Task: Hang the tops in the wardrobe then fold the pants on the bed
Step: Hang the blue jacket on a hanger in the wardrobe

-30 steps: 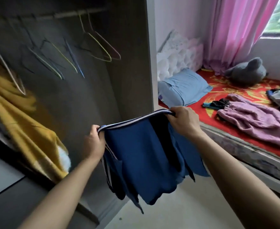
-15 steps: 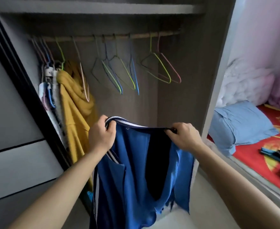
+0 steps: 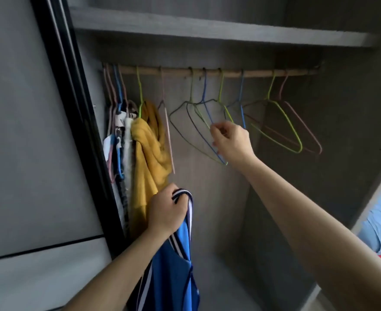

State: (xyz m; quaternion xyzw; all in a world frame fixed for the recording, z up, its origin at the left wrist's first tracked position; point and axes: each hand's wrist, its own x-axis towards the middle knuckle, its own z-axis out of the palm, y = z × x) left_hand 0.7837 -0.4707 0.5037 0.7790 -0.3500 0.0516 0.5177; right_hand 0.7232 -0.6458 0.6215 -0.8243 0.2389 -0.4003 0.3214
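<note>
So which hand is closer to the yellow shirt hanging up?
Left. The left hand, gripping the blue top, is right beside the yellow shirt, low down; the right hand is farther right, pinching a hanger.

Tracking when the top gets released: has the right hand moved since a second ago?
Yes. The right hand left the blue top and rose toward the wooden rail, now pinching a green wire hanger.

Two hands [image 3: 166,212] [image 3: 231,140] — one blue top [image 3: 176,265]

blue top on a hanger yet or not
Not on a hanger: the left hand grips the blue top by its striped edge; the right hand pinches a wire hanger.
</note>
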